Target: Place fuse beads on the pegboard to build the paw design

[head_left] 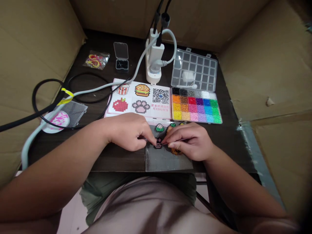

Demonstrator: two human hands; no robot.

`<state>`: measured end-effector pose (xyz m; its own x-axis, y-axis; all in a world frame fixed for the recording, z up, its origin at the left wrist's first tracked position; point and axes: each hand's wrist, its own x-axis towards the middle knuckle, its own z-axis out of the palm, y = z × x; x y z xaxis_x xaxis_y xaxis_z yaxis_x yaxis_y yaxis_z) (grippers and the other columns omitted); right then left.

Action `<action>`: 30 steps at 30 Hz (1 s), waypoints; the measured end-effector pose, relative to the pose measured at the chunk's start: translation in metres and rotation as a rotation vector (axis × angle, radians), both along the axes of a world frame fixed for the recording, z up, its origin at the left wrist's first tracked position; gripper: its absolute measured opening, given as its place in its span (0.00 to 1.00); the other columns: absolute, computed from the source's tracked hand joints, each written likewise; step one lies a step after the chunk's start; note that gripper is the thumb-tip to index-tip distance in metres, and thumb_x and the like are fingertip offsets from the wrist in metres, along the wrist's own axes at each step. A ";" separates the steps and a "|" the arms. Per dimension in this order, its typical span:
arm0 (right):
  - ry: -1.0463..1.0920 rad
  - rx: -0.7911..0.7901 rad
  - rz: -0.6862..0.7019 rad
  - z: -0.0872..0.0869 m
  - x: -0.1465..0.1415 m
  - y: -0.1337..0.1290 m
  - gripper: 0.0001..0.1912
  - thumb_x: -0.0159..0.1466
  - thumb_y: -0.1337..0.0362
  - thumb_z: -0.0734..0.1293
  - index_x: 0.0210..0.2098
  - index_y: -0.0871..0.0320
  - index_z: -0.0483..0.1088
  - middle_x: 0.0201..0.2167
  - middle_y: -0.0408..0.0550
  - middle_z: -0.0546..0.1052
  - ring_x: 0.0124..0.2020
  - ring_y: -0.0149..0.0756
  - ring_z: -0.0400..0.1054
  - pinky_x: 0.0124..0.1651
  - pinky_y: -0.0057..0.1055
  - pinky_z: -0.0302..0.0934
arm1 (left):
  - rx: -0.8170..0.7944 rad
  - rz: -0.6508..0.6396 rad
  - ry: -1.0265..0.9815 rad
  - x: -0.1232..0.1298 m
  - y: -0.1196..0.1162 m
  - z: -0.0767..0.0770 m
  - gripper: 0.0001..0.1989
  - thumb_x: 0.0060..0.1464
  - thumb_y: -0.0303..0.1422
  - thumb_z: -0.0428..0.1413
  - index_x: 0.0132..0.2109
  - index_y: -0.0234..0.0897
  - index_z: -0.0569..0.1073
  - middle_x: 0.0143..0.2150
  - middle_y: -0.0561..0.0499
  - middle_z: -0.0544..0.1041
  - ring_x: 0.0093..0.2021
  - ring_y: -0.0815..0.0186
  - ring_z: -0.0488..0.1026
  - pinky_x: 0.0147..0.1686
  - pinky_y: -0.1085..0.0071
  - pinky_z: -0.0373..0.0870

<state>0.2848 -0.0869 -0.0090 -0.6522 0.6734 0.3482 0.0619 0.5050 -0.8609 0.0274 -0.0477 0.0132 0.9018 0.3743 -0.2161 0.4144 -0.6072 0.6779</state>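
Rising around dark table [117, 164]: cardboard walls [31, 65]; bead tray [196, 105] on top

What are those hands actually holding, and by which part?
The right hand holds slim tweezers by their shaft, tips toward the bead pegboard. The left hand is at the beads; whether it holds one cannot be told.

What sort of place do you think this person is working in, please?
Probably a makeshift bead-craft corner: a dark table walled by cardboard, holding a tray of colour-sorted fuse beads, a printed pattern card and a clear pegboard.
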 end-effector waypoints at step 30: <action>0.006 0.002 -0.014 0.001 0.001 0.000 0.02 0.67 0.70 0.76 0.36 0.60 0.83 0.34 0.55 0.88 0.35 0.36 0.85 0.42 0.26 0.78 | 0.048 -0.035 0.037 0.001 0.001 -0.001 0.27 0.54 0.25 0.55 0.55 0.52 0.86 0.39 0.53 0.89 0.35 0.65 0.79 0.35 0.70 0.66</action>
